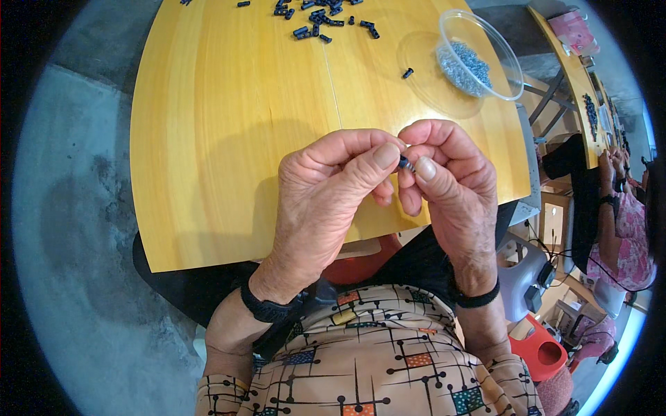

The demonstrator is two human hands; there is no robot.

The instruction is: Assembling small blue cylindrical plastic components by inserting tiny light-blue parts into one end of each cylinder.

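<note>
Above the near part of the wooden table, my left hand and my right hand meet fingertip to fingertip. The left thumb and fingers pinch a small dark cylindrical piece, mostly hidden by them. At its right end shows a small shiny metal bit, pinched by my right thumb and forefinger; whether it is a spring or a screw I cannot tell. Beyond my right hand lies a single dark cylindrical piece.
At the far right stands a clear plastic bowl with many small shiny metal pieces. Several dark cylindrical pieces lie scattered at the far edge. Off to the right, another person's hands rest at a second table; a red stool stands below.
</note>
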